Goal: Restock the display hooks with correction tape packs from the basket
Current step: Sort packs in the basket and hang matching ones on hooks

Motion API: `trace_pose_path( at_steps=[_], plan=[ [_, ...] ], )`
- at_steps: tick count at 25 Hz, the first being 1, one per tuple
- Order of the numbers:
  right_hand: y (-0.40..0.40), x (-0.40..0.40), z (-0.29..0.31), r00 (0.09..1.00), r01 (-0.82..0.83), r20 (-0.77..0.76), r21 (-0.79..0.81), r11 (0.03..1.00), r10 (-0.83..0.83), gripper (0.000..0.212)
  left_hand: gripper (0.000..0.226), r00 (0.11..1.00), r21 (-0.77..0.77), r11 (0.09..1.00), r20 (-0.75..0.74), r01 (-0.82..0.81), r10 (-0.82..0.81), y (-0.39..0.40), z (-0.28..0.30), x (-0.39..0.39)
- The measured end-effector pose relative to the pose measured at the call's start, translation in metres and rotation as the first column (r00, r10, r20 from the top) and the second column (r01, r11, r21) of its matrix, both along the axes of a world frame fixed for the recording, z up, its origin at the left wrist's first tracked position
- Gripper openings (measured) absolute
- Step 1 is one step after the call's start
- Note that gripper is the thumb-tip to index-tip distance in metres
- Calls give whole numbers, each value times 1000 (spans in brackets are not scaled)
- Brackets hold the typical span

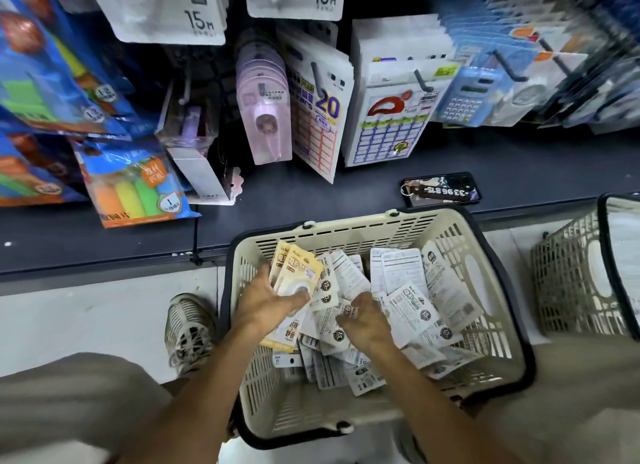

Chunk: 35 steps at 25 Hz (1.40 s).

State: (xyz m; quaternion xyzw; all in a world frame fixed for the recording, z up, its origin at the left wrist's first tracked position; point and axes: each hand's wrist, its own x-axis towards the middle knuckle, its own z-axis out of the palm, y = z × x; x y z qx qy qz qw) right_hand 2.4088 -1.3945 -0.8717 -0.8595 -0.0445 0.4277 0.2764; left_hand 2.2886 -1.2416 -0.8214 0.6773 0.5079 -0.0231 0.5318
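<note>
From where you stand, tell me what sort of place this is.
Most likely a stationery aisle in a shop. Carded goods hang on display hooks, among them label sheets and a blue calculator, and a shopping basket of correction tape packs sits on the floor below the shelf.

Shop aisle, pale tiled floor (86, 321). Dark low shelf (311, 193) runs L to R, w/ a phone (441, 188) + key tag lying on it. Dark back wall (221, 83) w/ hooks, packed w/ hanging stationery. Second basket (581, 273) on floor at R. Light dim, even.
</note>
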Motion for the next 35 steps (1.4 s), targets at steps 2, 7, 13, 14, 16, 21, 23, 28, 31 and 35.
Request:
trace_pose_path(
  at_steps=[2, 7, 13, 14, 16, 21, 23, 28, 31, 35],
  plan=[
    [-1, -1, -5, 992, -6, -128, 34, 999, 10, 32, 52, 1000, 55, 998, -7, 6, -6, -1, -3, 2],
    [4, 3, 0, 947, 145, -299, 75, 987, -116, 26, 52, 998, 149, 988, -51, 41, -34, -4, -2, 5],
    [17, 22, 52, 927, -143, -295, 288, 947, 230, 24, 52, 997, 154, 986, -67, 56, -46, -9, 11, 5],
    [21, 30, 63, 905, -215, -281, 346, 913, 320, 25, 51, 998, 141, 989, -43, 56, -50, -10, 14, 6],
    [25, 43, 80, 899, -233, -232, 465, 854, 372, 20, 47, 997, 97, 993, 18, 68, -70, -9, 13, 7],
    [20, 52, 86, 978, 41, -195, 510, 859, 69, 21, 24, 981, -204, 979, 183, -29, 67, -5, 22, 8],
    [20, 49, 78, 970, 205, -216, 483, 852, -111, 32, 28, 971, -328, 943, 203, -51, 123, -4, 23, 4],
    [39, 25, 63, 958, 268, -218, 471, 841, -184, 37, 78, 993, -398, 916, 79, -44, 82, -6, 18, 0],
    [41, 13, 40, 941, 320, -227, 363, 875, -250, 29, 39, 995, -258, 961, 9, -96, 101, -2, 6, -1],
    [35, 7, 12, 971, -193, 180, 183, 964, 160, 7, 46, 990, -130, 981, -38, -142, 138, -4, 0, 0]
  ],
)
